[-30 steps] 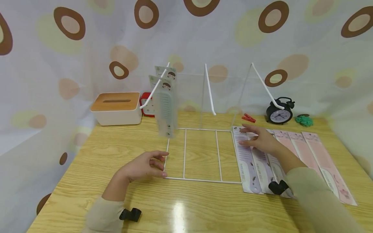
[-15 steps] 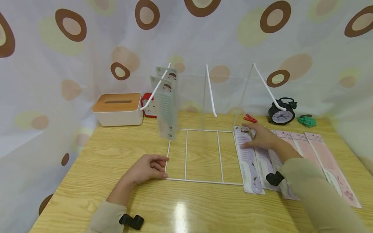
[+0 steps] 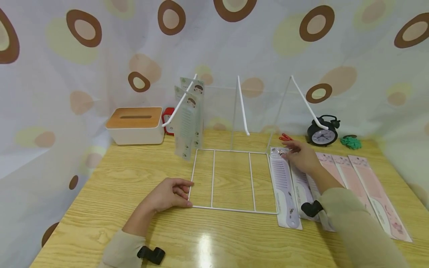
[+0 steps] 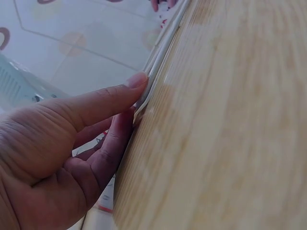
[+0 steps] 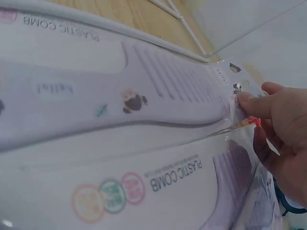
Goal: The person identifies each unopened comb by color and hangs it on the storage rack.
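right hand (image 3: 301,155) | moved to top of purple comb pack (image 3: 284,183) | pinches it

Lilac comb (image 3: 284,182), white wire rack (image 3: 231,178)

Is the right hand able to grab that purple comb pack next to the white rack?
Probably yes: the right hand already touches the purple comb pack at its top end, nothing covering it.
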